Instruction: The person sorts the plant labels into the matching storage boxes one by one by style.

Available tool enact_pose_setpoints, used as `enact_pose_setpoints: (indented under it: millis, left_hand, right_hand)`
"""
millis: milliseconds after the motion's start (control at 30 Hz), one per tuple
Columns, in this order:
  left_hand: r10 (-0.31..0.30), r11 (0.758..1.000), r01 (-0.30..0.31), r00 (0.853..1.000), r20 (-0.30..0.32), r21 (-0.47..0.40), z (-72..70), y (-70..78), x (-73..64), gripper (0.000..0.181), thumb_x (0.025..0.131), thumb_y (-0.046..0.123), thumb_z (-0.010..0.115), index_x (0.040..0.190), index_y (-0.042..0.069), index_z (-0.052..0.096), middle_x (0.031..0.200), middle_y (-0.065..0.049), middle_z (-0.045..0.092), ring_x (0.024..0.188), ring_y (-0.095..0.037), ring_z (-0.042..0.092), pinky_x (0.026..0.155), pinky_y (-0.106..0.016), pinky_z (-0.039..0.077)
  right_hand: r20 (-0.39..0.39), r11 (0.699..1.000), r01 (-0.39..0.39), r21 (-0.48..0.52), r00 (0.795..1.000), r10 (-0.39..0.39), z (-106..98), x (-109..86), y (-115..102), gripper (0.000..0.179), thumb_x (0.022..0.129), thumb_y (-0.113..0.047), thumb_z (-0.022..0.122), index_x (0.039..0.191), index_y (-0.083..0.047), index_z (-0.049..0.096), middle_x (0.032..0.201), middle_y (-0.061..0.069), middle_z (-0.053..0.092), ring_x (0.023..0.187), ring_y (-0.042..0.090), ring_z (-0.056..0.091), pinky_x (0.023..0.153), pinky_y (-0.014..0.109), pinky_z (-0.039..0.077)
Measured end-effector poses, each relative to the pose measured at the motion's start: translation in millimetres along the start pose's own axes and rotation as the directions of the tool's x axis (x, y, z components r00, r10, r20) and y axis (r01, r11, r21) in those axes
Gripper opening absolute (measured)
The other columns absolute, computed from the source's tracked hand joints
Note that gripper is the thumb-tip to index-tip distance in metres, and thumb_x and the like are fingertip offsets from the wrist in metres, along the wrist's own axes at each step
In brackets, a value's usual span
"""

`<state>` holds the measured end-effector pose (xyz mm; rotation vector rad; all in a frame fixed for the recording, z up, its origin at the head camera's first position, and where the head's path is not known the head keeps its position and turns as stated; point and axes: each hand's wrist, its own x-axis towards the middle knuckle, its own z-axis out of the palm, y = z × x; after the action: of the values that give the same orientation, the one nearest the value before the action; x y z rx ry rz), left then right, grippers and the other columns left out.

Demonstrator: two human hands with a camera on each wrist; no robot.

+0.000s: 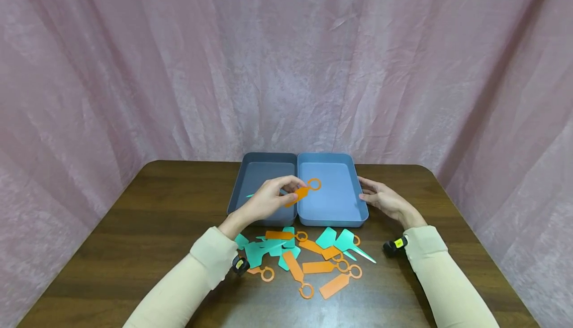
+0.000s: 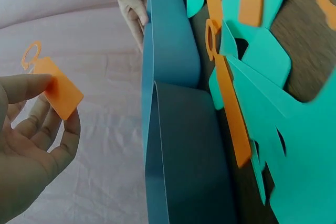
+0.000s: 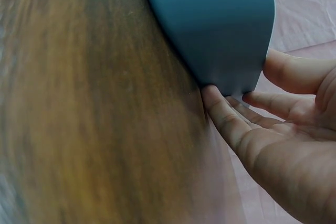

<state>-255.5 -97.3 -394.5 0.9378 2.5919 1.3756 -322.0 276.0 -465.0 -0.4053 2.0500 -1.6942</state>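
1 tag (image 1: 302, 193) pinched, L grip (image 1: 270, 199); R grip (image 1: 387, 200) touches tray (image 1: 333, 204).

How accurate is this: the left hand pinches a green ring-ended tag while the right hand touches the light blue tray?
Only the colour is wrong: the left hand pinches an orange ring-ended tag, as the left wrist view shows. The right hand does touch the light blue tray.

Mid-frame, the left tray (image 1: 264, 164) adjoins the right tray (image 1: 331, 194) on the table (image 1: 112, 233), a curtain (image 1: 286, 69) behind. Tags (image 1: 334, 286) and markers (image 1: 344, 240) lie before them, lower centre. One marker (image 1: 249, 196) lies in the left tray, partly under the left hand (image 1: 268, 198).
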Motion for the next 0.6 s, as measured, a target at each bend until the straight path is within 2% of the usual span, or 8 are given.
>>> enact_pose_setpoints:
  millis: [200,333,500,600]
  left_hand:
    - [-0.01,1.0,0.01,1.0,0.022,-0.008,3.9,3.7,11.2,0.032,0.103,0.004,0.062,0.13,0.019,0.068,0.116,-0.001,0.067,0.103,-0.018,0.062,0.088,-0.035,0.054]
    - [-0.012,1.0,0.012,1.0,0.016,0.009,7.9,3.4,19.4,0.035,0.102,0.001,0.061,0.132,0.02,0.069,0.116,-0.002,0.065,0.102,-0.019,0.062,0.085,-0.035,0.055]
    - [-0.014,0.998,0.012,0.999,0.039,0.054,15.6,3.0,33.6,0.036,0.104,0.002,0.06,0.136,0.018,0.065,0.114,-0.002,0.064,0.101,-0.018,0.062,0.084,-0.031,0.055]
    - [-0.033,0.999,0.032,0.998,0.046,0.032,19.2,5.0,41.9,0.033,0.104,0.003,0.061,0.134,0.017,0.065,0.111,-0.002,0.064,0.101,-0.018,0.063,0.082,-0.03,0.056]
  right_hand:
    - [0.004,1.0,0.008,-0.011,1.0,-0.008,0,0.9,1,0.071,0.108,0.001,0.047,0.165,0.001,0.005,0.17,0.028,0.012,0.154,0.048,0.019,0.105,0.026,0.046]
    - [0.015,1.0,0.012,-0.002,1.0,-0.012,2,2.7,2,0.072,0.108,-0.001,0.049,0.166,0.0,0.006,0.169,0.028,0.014,0.154,0.047,0.02,0.103,0.024,0.046]
    - [0.006,1.0,0.006,0.002,1.0,-0.006,2,1.0,2,0.071,0.108,0.0,0.047,0.166,0.0,0.005,0.17,0.027,0.013,0.154,0.048,0.02,0.101,0.022,0.046]
    - [0.008,1.0,0.014,0.003,1.0,-0.014,1,-0.9,0,0.07,0.108,0.002,0.045,0.165,0.001,0.004,0.17,0.027,0.009,0.154,0.049,0.018,0.101,0.023,0.046]
